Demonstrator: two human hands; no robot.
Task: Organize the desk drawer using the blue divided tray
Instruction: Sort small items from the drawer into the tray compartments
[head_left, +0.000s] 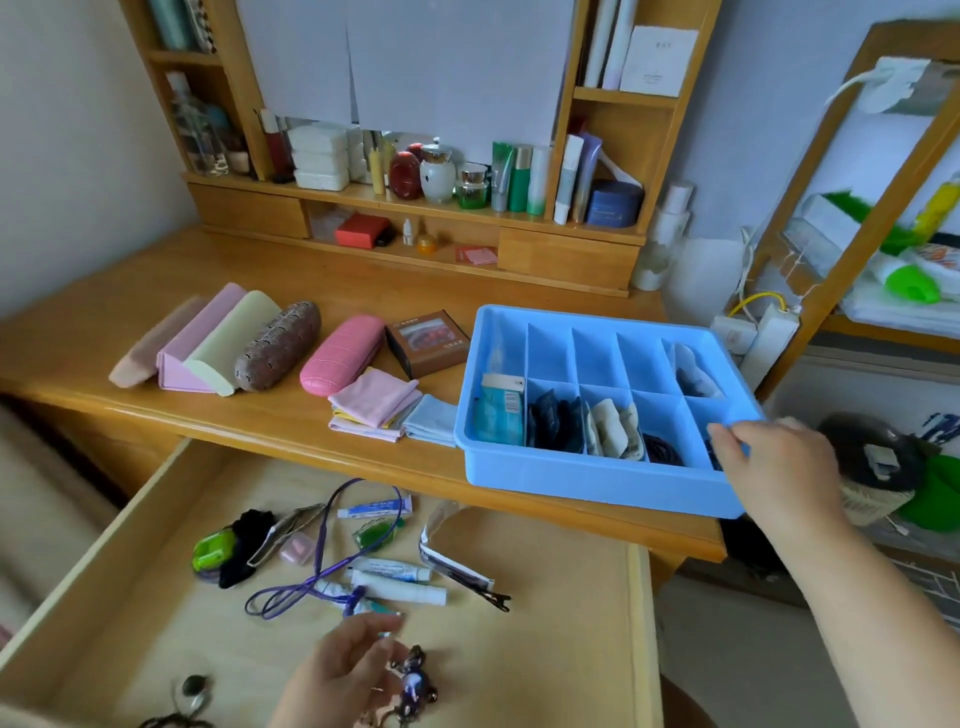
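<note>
The blue divided tray sits on the desk's right front edge. Its front compartments hold a teal packet, dark items, white sachets and black hair ties; the back row is mostly empty. My right hand rests over the tray's front right corner, fingers over the rim. Below, the open wooden drawer holds a purple cord, ointment tubes, a green case, a black scrunchie and hair clips. My left hand is low in the drawer, pinching a small purple keychain charm.
On the desk lie several glasses cases, a pink case, a brown box and folded cloths. Cosmetics line the hutch shelf behind. A power strip and a cluttered shelf stand to the right.
</note>
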